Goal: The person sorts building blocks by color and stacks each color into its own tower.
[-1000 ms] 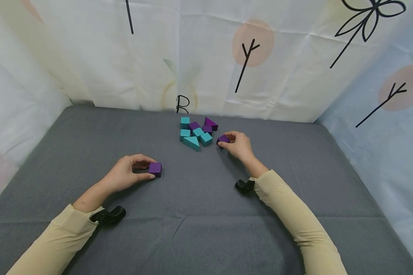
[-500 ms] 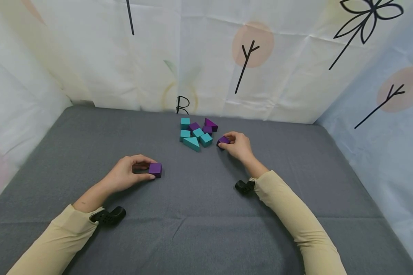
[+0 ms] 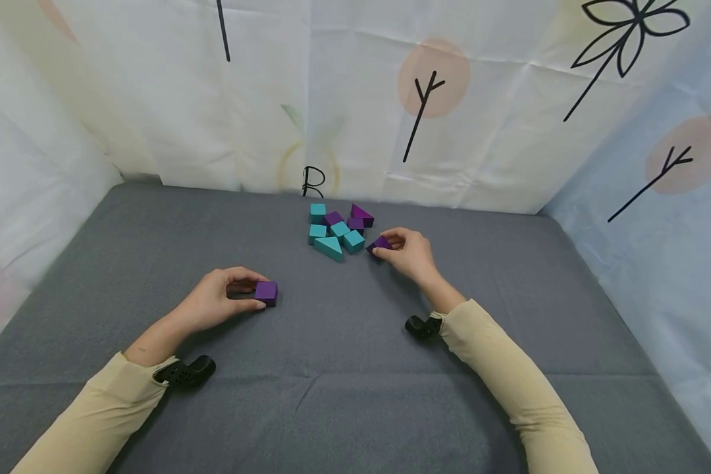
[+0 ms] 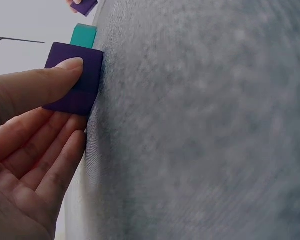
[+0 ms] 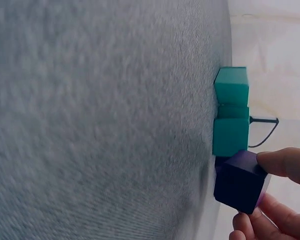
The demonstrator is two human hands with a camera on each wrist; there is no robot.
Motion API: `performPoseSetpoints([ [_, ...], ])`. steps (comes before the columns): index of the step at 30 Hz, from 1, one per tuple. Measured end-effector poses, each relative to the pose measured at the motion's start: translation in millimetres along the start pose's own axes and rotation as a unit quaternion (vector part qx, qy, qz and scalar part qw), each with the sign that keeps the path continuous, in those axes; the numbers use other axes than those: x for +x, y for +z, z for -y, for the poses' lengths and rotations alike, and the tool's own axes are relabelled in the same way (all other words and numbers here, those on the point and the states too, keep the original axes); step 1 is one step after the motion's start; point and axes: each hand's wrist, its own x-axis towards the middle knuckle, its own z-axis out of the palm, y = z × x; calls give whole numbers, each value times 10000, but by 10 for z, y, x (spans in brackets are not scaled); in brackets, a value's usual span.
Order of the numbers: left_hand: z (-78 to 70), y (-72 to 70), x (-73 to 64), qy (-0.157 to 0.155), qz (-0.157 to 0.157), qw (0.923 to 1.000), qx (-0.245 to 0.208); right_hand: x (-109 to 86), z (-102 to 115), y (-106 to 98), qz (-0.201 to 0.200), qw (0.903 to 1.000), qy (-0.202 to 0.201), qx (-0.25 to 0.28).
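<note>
A purple block (image 3: 382, 242) is pinched between the thumb and fingertips of the right hand (image 3: 413, 253), just right of the pile (image 3: 340, 230) near the head view's centre. It looks tilted in the right wrist view; whether the cloth is touched cannot be told. A 2nd block, a purple cube (image 3: 266, 293), is pinched by the left hand (image 3: 216, 301), left of centre, apparently flat on the grey cloth (image 3: 332, 355). In the pile, 5 teal and 3 purple pieces are seen. The tilted block is probably best levelled with a light pinch, the nearby teal cube (image 3: 353, 241) being left unbumped, and the left cube steadied without downward pressure.
</note>
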Motion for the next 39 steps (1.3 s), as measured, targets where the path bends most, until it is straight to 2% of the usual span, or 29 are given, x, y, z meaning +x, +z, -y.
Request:
performPoseSetpoints([
  [15,-3,-34,17,-136,90,9998,-64,-163,95,96,432,9969,-597,271],
  [27,2,-34,27,-161,110,9998,-32,-281,277,302,999,9865,-1127,641],
  [39,-18,-26,34,-224,141,9996,14,-333,410,492,1286,9793,-1337,810],
])
